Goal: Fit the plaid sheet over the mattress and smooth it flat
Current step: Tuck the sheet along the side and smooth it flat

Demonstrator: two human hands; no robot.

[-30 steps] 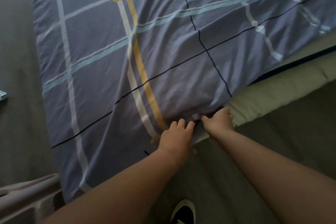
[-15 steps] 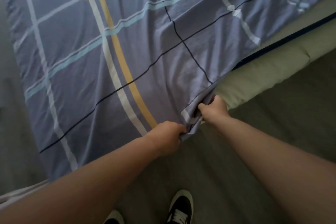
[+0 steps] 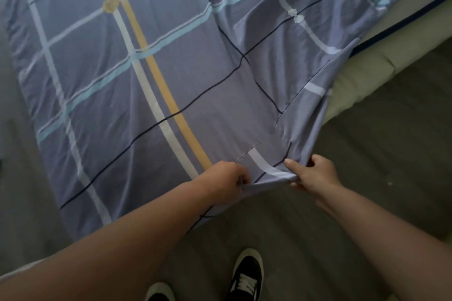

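The plaid sheet [image 3: 171, 68], blue-grey with white, teal, yellow and thin dark lines, covers most of the mattress [image 3: 362, 85]. The pale mattress side shows bare at the right. My left hand [image 3: 226, 179] and my right hand [image 3: 315, 173] both grip the sheet's near corner. The corner is lifted off the mattress and stretched between them above the floor. Creases run across the sheet at the upper right.
Grey floor [image 3: 367, 178] lies to the right of the bed and under my arms. My two black-and-white shoes [image 3: 247, 276] stand at the bottom edge. A dark blue strip [image 3: 391, 32] runs along the mattress top at the right.
Both hands have pulled the sheet corner away from the mattress toward me and spread apart. The corner was bunched against the mattress side before and is now drawn out taut.
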